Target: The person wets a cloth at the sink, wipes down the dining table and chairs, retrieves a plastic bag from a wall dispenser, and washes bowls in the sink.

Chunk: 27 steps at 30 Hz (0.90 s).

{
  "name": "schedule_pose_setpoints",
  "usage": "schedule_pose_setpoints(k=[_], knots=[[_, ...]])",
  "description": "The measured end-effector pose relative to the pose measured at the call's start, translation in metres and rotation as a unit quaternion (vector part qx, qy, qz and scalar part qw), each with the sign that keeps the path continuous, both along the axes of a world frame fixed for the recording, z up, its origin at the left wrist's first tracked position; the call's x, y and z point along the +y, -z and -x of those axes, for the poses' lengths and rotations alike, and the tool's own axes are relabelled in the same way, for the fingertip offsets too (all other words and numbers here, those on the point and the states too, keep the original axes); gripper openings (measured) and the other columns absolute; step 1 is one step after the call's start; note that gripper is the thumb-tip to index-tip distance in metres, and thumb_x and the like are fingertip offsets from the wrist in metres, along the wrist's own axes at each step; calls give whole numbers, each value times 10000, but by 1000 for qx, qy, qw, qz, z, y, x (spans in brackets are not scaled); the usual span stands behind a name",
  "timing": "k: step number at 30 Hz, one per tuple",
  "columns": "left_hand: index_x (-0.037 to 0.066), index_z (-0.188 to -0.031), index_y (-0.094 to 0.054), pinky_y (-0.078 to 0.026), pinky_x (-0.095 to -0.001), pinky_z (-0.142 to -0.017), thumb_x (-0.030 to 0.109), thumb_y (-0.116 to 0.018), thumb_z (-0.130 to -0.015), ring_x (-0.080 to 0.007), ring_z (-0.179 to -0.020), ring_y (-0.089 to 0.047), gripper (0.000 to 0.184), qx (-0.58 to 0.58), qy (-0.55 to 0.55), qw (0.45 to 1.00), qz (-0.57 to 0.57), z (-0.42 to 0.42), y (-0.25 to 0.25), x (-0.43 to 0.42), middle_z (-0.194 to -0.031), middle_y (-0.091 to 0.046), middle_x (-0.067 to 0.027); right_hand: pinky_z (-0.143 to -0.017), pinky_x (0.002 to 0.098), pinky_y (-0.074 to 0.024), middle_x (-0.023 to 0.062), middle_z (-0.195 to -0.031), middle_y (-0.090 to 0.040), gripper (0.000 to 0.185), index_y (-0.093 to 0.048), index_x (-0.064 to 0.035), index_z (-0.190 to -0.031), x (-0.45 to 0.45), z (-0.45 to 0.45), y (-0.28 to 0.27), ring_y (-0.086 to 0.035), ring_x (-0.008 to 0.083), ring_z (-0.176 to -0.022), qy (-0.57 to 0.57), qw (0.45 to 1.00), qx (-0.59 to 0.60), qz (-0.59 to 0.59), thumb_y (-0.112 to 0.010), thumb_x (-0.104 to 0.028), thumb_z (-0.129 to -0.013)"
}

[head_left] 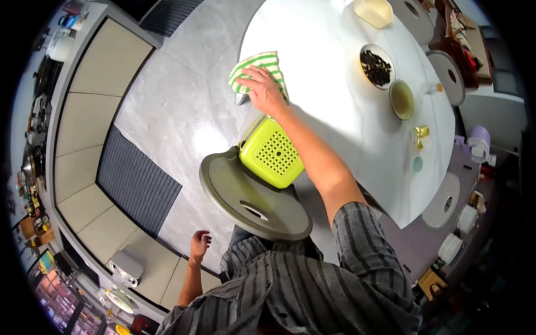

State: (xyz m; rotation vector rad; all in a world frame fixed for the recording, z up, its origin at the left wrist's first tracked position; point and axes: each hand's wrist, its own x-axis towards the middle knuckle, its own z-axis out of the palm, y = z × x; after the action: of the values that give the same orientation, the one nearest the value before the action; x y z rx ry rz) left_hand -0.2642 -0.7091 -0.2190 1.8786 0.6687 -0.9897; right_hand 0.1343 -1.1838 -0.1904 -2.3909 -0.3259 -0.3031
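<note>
My right hand (264,90) lies on a green and white striped cloth (270,60) at the left edge of the white round table (312,50). Part of the cloth hangs over that edge, and my fingers press on its middle. Below this hand, a lime green basket (272,153) with rows of holes stands at the grey chair (245,195). My left hand (200,244) hangs over the floor at the lower left, fingers apart and slightly bent, holding nothing.
On the table are a plate of dark food (376,67), a bowl of liquid (402,100), a cream container (374,13), a small jar and a gold packet (421,132). More chairs (443,201) surround it. Cabinets (89,123) and a dark mat (137,181) lie left.
</note>
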Motion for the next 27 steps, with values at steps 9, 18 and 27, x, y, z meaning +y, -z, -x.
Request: schedule_pose_setpoints(k=[9, 18, 27], knots=[[55, -1125, -616, -535, -279, -655, 95, -434, -970, -133, -771, -637, 242, -92, -4, 996, 19, -49, -68, -54, -906, -681, -69, -1206, 455, -277, 118, -1447, -527, 217, -725, -38, -814, -106, 171, -9, -403, 299, -1416, -19, 999, 20, 37, -522, 37, -806], [56, -1000, -626, -474, -227, -649, -1, -401, -957, -73, -737, -565, 236, -308, 19, 944, 115, -49, -150, -117, -886, -628, -12, -1144, 366, -373, 127, -1354, -623, 344, -734, -59, -856, -253, 396, -9, -506, 303, -1350, 171, 970, 127, -119, -427, 93, -883], [33, -983, -624, -496, -265, -763, -4, -447, -957, -115, -859, -594, 183, -351, 192, 866, 301, -64, -269, -308, -944, -629, -25, -1092, 435, -432, 173, -1360, -552, 557, -514, -47, -1408, -339, 500, -102, -531, 328, -1252, 253, 545, -11, -799, -448, -85, -857]])
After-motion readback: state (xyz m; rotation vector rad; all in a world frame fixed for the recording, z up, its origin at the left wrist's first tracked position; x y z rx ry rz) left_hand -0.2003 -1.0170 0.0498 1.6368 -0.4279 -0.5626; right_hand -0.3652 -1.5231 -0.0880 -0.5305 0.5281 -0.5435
